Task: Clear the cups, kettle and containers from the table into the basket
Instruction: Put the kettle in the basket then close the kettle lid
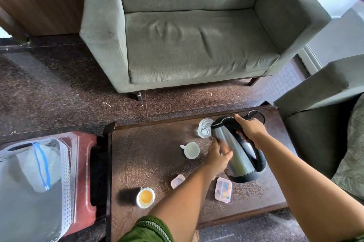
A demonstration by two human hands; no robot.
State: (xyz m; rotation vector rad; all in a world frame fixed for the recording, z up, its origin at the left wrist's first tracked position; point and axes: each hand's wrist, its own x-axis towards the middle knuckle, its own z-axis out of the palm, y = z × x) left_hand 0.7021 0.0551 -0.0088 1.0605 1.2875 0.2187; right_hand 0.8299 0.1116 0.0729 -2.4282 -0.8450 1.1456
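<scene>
A grey-green sofa (189, 31) fills the far side of the room, facing a dark wooden table (149, 155) across a speckled floor; left of the table a white perforated basket (65, 173) sits on a red stool (82, 163), a clear container with a blue band (39, 169) already inside it; on the table's right half stands the steel kettle (234, 155), leaning toward the sofa, with the right hand (250, 129) wrapped round its black handle and the left hand (218, 155) laid flat against its steel side; a clear glass (204, 127) stands just beside the kettle's lid; a white cup (191, 150) sits near the left hand; a second cup holding orange liquid (145, 197) stands toward the near left; two small clear lidded boxes (223, 189) lie near the kettle's base
</scene>
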